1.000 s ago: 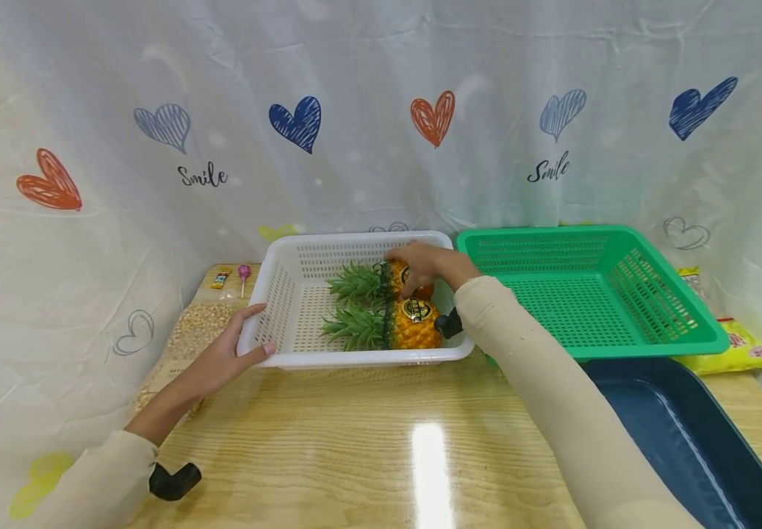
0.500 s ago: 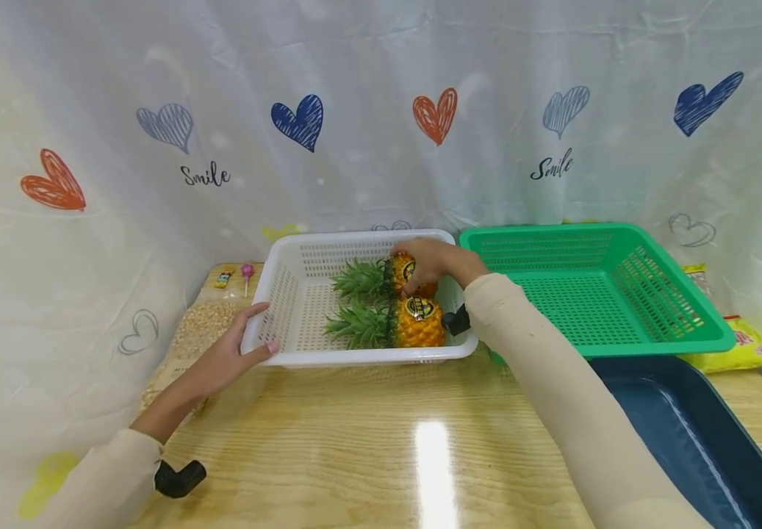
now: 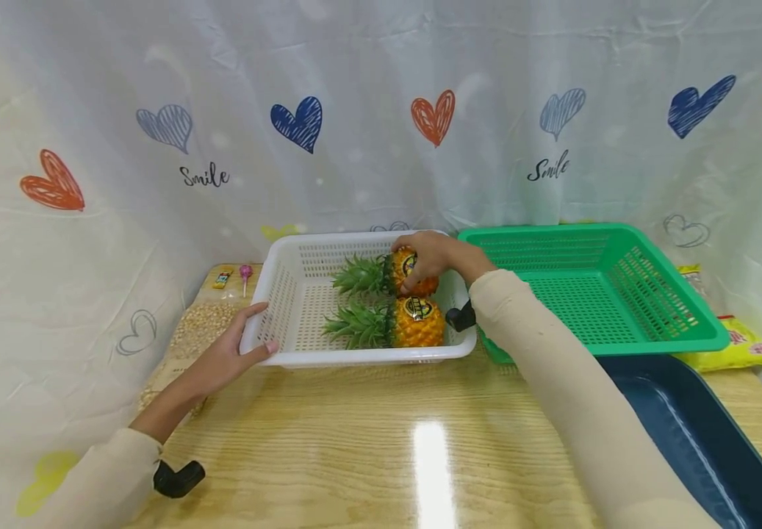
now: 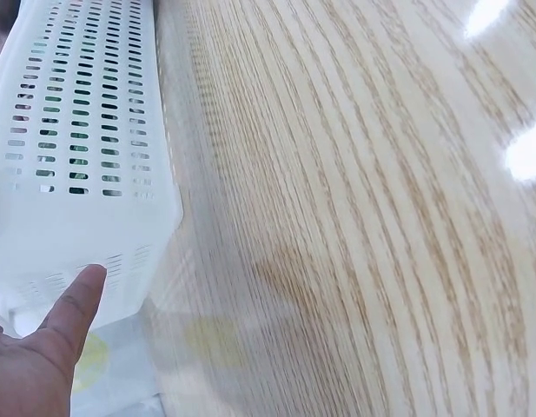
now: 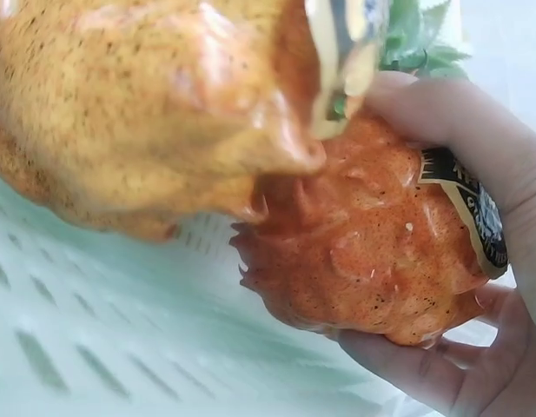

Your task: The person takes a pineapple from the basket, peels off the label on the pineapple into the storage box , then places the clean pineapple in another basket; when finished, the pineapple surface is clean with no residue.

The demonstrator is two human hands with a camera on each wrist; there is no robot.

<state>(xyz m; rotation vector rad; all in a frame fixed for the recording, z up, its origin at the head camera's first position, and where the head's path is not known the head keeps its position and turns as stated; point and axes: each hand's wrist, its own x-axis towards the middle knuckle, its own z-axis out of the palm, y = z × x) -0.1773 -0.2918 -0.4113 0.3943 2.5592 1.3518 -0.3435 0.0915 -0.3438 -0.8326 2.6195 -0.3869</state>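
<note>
A person's right hand [image 3: 428,253] curls thumb and fingers round the far pineapple [image 3: 425,286] at 2 o'clock in a white basket [image 3: 328,358], apparently the gripping step, while the left hand [image 3: 227,357] rests, fingers spread, at the 8 o'clock corner. The next move seems to call for a firm hold clear of the near pineapple [image 3: 417,333], close by at 4 o'clock. A green basket [image 3: 619,348] stands at 3 o'clock, a blue tray [image 3: 671,426] at 4.
</note>
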